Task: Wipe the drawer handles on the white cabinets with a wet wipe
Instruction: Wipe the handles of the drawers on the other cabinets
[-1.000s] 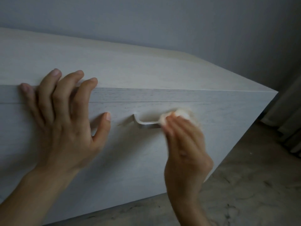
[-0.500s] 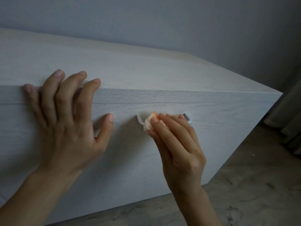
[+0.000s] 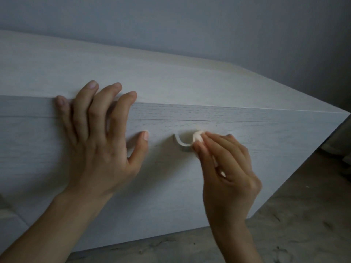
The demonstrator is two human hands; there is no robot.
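Observation:
A white cabinet (image 3: 247, 158) fills the view, with a metal drawer handle (image 3: 181, 144) on its top drawer front. My right hand (image 3: 226, 168) pinches a small bunched white wet wipe (image 3: 197, 136) and presses it on the handle; only the handle's left end shows, the rest is hidden behind the hand. My left hand (image 3: 98, 141) lies flat against the drawer front to the left, fingers spread and hooked over the cabinet's top edge, thumb pointing toward the handle.
The cabinet's top (image 3: 152, 73) is bare and meets a grey wall (image 3: 190, 21) behind. A mottled stone floor (image 3: 294, 224) runs below and to the right. The cabinet's right corner (image 3: 348, 113) ends near something pale at the right frame edge.
The right hand slid the wipe left along the handle, then a little back right, uncovering the handle's left end. The left hand stayed braced on the cabinet.

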